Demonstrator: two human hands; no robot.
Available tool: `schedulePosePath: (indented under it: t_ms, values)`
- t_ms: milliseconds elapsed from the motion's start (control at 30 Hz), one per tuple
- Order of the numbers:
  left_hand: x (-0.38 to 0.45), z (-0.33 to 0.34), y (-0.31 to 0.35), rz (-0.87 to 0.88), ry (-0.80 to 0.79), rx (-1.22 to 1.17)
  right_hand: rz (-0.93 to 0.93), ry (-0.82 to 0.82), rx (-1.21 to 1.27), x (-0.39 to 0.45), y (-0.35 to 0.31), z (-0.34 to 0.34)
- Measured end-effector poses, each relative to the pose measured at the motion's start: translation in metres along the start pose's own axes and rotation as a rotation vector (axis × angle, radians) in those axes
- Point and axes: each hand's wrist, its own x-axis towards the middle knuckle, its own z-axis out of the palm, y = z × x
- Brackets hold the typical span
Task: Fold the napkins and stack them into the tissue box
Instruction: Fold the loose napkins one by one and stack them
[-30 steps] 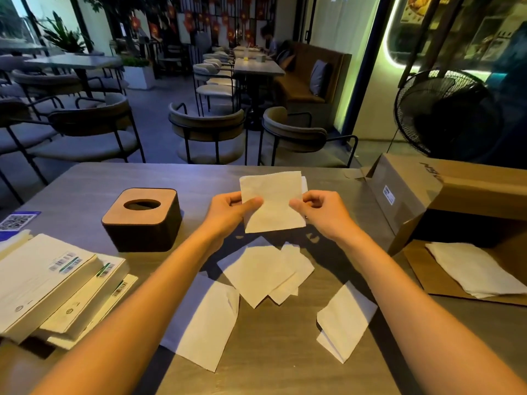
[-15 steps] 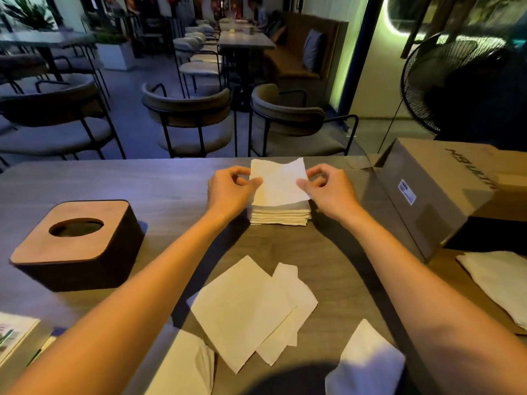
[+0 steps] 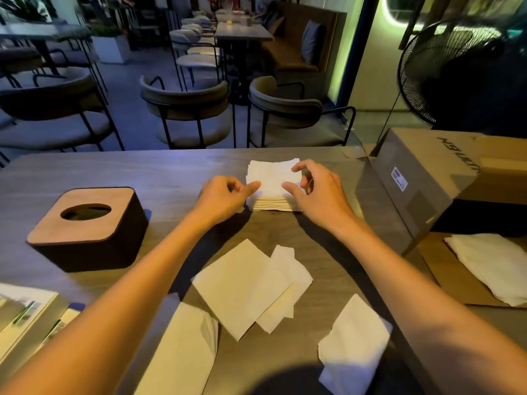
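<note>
Grey wood-grain tabletop [image 3: 142,172] spans the frame. At centre, slightly above the middle, a stack of folded napkins [image 3: 271,202] sits on it, with a top napkin [image 3: 272,178] lying flat on the pile.

Left hand [image 3: 221,199] is at the stack's left edge: fingers curled, thumb extended and touching the top napkin's left side. No firm pinch can be confirmed. Right hand [image 3: 316,192] is over the stack's right side: fingers spread and loosely bent, thumb tip resting on the top napkin, index finger arched above its far right corner. Hand is not clamped on anything.

Tissue box [image 3: 88,229], dark body with a light wooden lid and oval opening, stands at left of frame, well apart from the stack.

Loose napkins [image 3: 245,286] lie overlapping at lower centre, between the forearms. One more napkin [image 3: 182,352] lies at bottom centre-left, another [image 3: 353,346] at bottom right of centre.

Cardboard box [image 3: 422,178] lies on its side at right; a white sheet [image 3: 490,266] rests on its open flap. Flat packets [image 3: 25,315] sit at lower left edge.
</note>
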Motion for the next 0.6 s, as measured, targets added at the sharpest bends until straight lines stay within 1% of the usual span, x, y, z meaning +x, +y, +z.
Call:
schedulePosePath:
  t_ms: [67, 100, 133, 200, 267, 333, 400, 467, 533, 600]
  values:
    - [-0.023, -0.011, 0.004, -0.070, -0.228, 0.225, -0.035, -0.038, -0.013, -0.018, -0.009, 0.000]
    - [-0.035, -0.014, 0.004, -0.101, -0.318, 0.338, -0.054, -0.058, -0.019, -0.026, -0.013, 0.000]
    - [-0.047, -0.015, 0.003, -0.114, -0.378, 0.419, -0.071, -0.086, -0.021, -0.034, -0.016, 0.001]
    - [-0.066, -0.014, 0.000, -0.082, -0.412, 0.469, -0.099, -0.153, -0.010, -0.048, -0.023, 0.002]
    - [-0.077, -0.013, -0.004, -0.019, -0.419, 0.438, -0.106, -0.245, 0.052, -0.061, -0.029, 0.005]
    - [-0.084, -0.016, -0.007, 0.046, -0.408, 0.346, -0.081, -0.384, 0.094, -0.070, -0.034, 0.007]
    - [-0.086, -0.020, -0.009, 0.141, -0.336, 0.209, -0.078, -0.489, 0.058, -0.073, -0.036, 0.010]
    - [-0.086, -0.024, -0.004, 0.225, -0.219, 0.062, -0.085, -0.487, 0.036, -0.071, -0.037, 0.011]
    - [-0.084, -0.028, 0.004, 0.245, -0.139, -0.058, -0.079, -0.430, 0.081, -0.067, -0.038, 0.008]
    - [-0.078, -0.031, 0.008, 0.246, -0.073, -0.115, -0.062, -0.385, 0.172, -0.062, -0.041, 0.002]
